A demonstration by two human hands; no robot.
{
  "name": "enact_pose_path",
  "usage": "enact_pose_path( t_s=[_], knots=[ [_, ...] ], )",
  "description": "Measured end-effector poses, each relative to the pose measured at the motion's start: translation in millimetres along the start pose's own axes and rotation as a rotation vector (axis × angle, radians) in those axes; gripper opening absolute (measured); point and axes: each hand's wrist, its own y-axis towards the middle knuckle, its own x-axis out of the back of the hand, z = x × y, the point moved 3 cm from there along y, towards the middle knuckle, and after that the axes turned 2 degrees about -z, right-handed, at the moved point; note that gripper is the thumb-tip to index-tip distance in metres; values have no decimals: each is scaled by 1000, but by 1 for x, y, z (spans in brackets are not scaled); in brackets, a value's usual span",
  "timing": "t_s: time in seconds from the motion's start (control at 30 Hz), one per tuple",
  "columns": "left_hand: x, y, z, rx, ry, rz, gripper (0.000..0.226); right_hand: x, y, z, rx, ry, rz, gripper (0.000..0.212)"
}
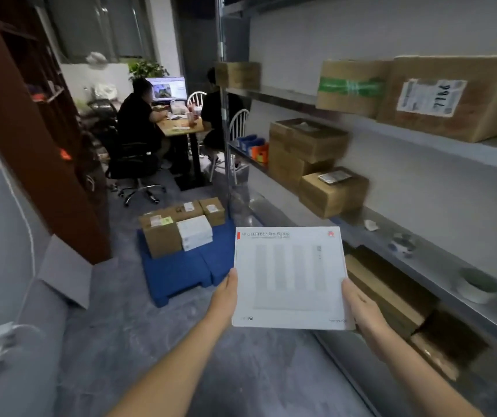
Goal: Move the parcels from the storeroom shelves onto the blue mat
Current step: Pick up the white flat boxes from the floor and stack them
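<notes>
so, both hands are on the box (289,278): the left hand (226,291) grips its left edge and the right hand (361,305) its right edge, thumbs along the sides, fingers hidden underneath. the box is flat and near square, held level in front of the body with its printed face up. the mat (178,275) lies on the floor ahead and to the left. the left hand is nearer to it, so the carry looks like a step forward, then a swing leftward and down. the far half of the mat holds parcels (162,236), brown ones and a small white stack, touching one another. the near half is bare blue, and that looks the natural spot — box edge parallel to the mat's near edge. room is tight on the right, where the shelves (421,266) run alongside and their post (226,145) stands by the mat's far right corner. on the left, a grey board (66,272) sits apart from the mat. more cartons (331,191) sit on the shelves.
</notes>
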Motion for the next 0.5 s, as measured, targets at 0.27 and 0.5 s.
enact_pose_path(
  t_s=[0.27,0.5],
  knots=[
    [20,138,-21,81,-44,-92,50,-76,152,45,-91,-104,137,68],
    [36,285,-79,147,-93,-205,47,-151,326,110,-108,-197,272,58]
  ],
)
